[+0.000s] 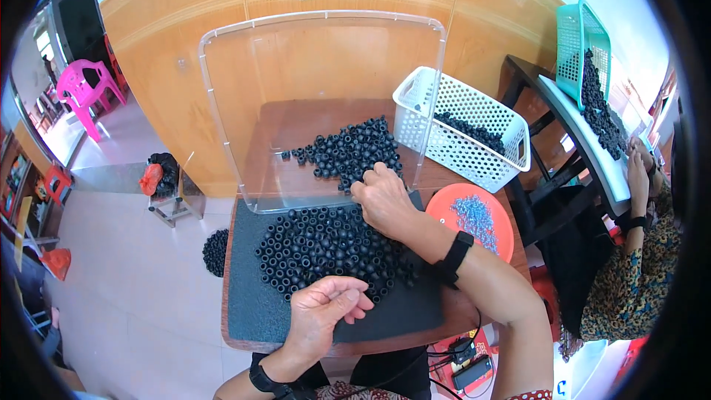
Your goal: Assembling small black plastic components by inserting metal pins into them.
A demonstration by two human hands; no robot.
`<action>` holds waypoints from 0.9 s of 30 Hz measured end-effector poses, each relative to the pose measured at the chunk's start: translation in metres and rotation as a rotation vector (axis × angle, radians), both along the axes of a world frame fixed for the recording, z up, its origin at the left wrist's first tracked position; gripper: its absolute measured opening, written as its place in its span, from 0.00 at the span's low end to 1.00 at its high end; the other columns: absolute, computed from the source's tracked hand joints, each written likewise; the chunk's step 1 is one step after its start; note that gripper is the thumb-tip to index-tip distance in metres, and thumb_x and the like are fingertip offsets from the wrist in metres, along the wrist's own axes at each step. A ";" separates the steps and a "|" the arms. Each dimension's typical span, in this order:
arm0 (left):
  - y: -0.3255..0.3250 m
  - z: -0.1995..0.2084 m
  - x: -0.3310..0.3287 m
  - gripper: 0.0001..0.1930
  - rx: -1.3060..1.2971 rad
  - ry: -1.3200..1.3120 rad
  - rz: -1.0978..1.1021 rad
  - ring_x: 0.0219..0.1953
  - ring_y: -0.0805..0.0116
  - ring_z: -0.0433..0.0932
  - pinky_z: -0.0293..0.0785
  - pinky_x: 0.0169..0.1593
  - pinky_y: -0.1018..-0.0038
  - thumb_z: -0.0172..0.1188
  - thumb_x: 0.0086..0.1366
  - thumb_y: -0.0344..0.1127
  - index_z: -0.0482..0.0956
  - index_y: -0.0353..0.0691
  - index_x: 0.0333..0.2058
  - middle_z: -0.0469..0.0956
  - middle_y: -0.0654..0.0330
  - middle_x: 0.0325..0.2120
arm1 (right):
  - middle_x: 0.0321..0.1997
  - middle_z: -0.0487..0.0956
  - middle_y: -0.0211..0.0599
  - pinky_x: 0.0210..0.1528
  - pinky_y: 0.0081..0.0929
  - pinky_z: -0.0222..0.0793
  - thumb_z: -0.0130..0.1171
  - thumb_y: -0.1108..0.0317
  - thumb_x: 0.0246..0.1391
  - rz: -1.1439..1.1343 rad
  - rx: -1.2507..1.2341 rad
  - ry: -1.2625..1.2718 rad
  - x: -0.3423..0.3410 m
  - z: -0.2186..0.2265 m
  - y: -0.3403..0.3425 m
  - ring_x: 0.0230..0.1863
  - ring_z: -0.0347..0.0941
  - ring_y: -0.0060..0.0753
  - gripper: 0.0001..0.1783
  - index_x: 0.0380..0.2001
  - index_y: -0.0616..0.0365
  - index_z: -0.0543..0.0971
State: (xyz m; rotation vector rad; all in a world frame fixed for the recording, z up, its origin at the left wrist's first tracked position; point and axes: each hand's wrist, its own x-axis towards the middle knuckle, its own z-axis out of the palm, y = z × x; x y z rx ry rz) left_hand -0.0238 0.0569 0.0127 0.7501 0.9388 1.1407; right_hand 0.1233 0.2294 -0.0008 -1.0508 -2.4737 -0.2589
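Observation:
On the dark mat (248,296) in front of me lies a wide spread of small black hollow plastic parts (318,244). My left hand (327,315) hovers at the near edge of this spread, palm inward, fingers curled and thumb bent over them. Whatever it may hold is hidden. Farther off, my right hand (385,200) is closed, knuckles up, at the lower right edge of a clear plastic panel (292,89) that stands upright. What its fingers grip does not show. Behind the panel, a second heap of the black parts (352,148) lies on the brown tabletop.
Right of my hand, an orange plate (443,207) bears small silvery-blue pieces (474,218). A white perforated basket (452,150) with black parts stands beyond. At far right a co-worker's hands (638,170) are near parts spilling from a green basket (570,44).

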 end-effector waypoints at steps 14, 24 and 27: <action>-0.015 -0.009 0.009 0.09 -0.007 -0.085 -0.008 0.27 0.71 0.76 0.72 0.31 0.78 0.56 0.62 0.30 0.77 0.29 0.38 0.80 0.52 0.28 | 0.26 0.71 0.39 0.33 0.36 0.62 0.62 0.75 0.39 0.136 -0.107 0.375 0.021 0.037 -0.096 0.31 0.65 0.44 0.09 0.27 0.60 0.74; -0.016 -0.012 0.033 0.09 -0.090 -0.147 -0.100 0.27 0.72 0.74 0.71 0.33 0.77 0.56 0.62 0.29 0.76 0.28 0.37 0.78 0.56 0.27 | 0.28 0.70 0.40 0.33 0.33 0.62 0.59 0.77 0.36 0.133 -0.120 0.403 0.044 0.029 -0.175 0.31 0.63 0.42 0.13 0.31 0.64 0.72; -0.020 -0.017 0.038 0.09 -0.110 -0.166 -0.124 0.27 0.71 0.75 0.71 0.33 0.76 0.55 0.62 0.29 0.76 0.28 0.38 0.78 0.56 0.28 | 0.30 0.71 0.40 0.35 0.33 0.63 0.59 0.78 0.36 0.086 -0.202 0.479 0.048 0.028 -0.187 0.32 0.64 0.43 0.15 0.33 0.65 0.73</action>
